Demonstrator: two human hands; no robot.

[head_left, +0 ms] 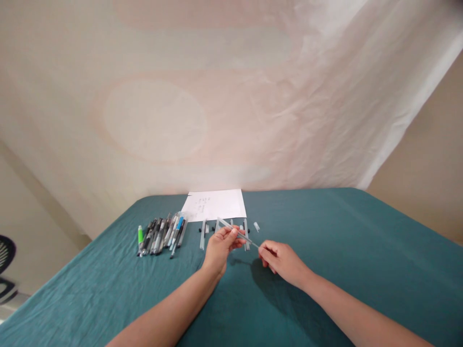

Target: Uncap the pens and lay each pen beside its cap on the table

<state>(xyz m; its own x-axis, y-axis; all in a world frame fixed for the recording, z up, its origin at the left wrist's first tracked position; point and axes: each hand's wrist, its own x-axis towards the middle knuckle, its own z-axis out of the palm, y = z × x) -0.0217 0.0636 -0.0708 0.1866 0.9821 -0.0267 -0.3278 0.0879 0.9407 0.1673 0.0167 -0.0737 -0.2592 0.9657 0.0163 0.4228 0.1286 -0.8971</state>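
My left hand [221,246] is closed around a clear pen barrel [228,224] that slants up to the left above the table. A thin refill [250,240] runs from the barrel's lower end toward my right hand [280,260], whose fingers pinch its tip. Both hands hover just above the teal tablecloth [325,241]. Loose clear pen parts [246,226] and small dark caps lie on the cloth right behind my hands.
A bunch of several assembled pens [162,234] with a green one [140,237] lies at the left. A white sheet of paper [215,204] with writing sits at the table's far edge. A pale cloth hangs behind. A dark chair part [5,260] shows at far left.
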